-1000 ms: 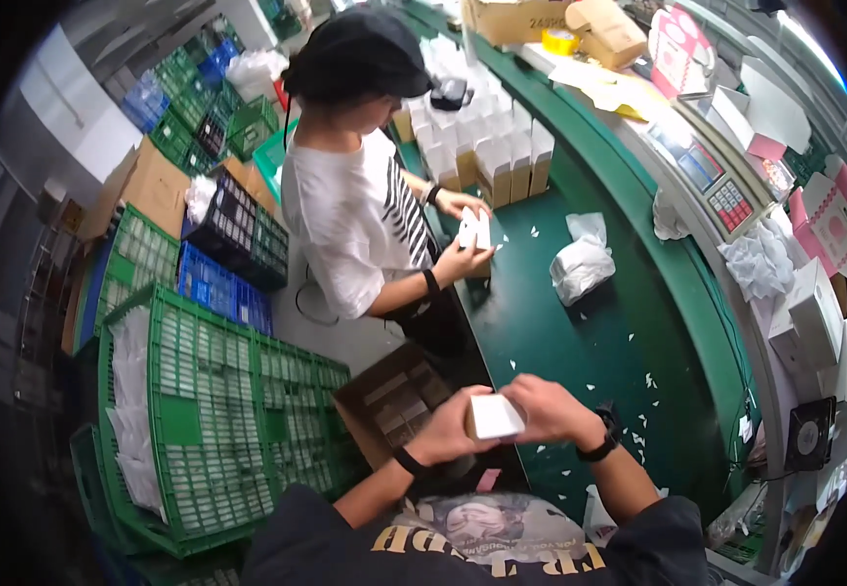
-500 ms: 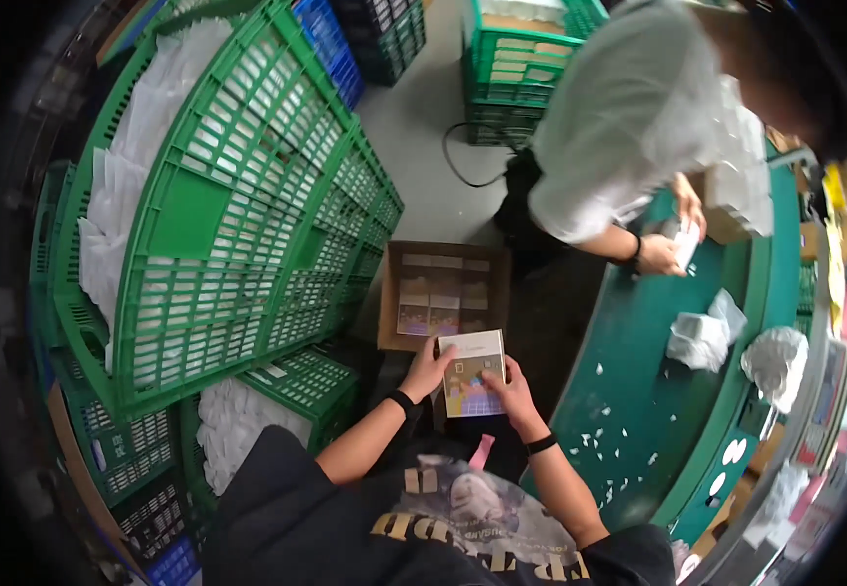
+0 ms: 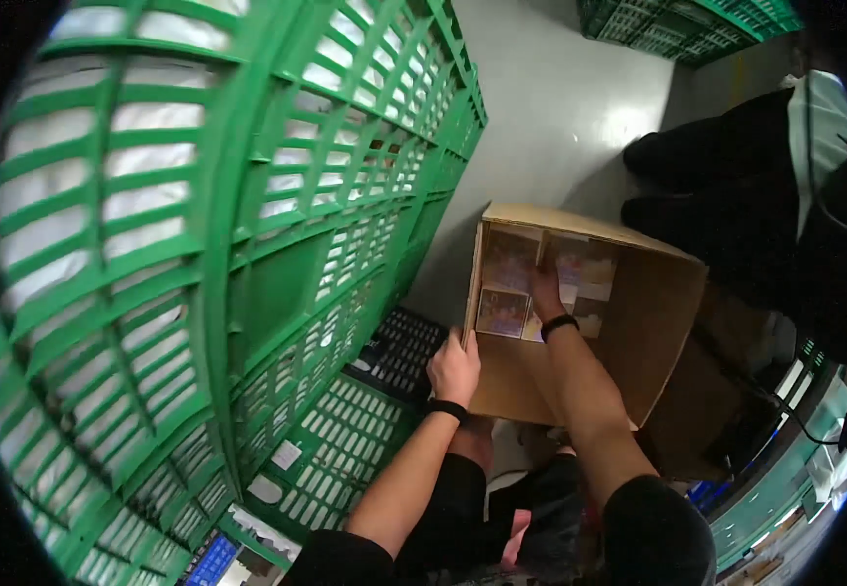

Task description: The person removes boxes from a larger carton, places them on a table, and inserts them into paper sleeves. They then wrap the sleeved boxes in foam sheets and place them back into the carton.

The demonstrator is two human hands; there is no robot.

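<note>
An open cardboard carton (image 3: 663, 327) stands low in front of me, tilted in view. My left hand (image 3: 455, 369) is closed around the carton's near left edge. Down inside the carton reaches my right hand (image 3: 547, 291), among small printed boxes. One such printed box (image 3: 504, 313) lies left of that hand, and another printed box (image 3: 594, 266) lies to its right. The right hand's fingertips are hidden and dim, so I cannot make out whether they grip a box.
Tall green crates (image 3: 292, 273) holding white wrapped items rise along the left. A lower green crate (image 3: 345, 454) and a black crate (image 3: 406, 352) stand beside the carton. A co-worker's dark-clothed legs (image 3: 726, 186) are at the right. Another green crate (image 3: 682, 24) sits far back.
My view has tipped down toward the carton. Both hands held a small printed box before; now the left grips the carton's edge and the right is inside it.
</note>
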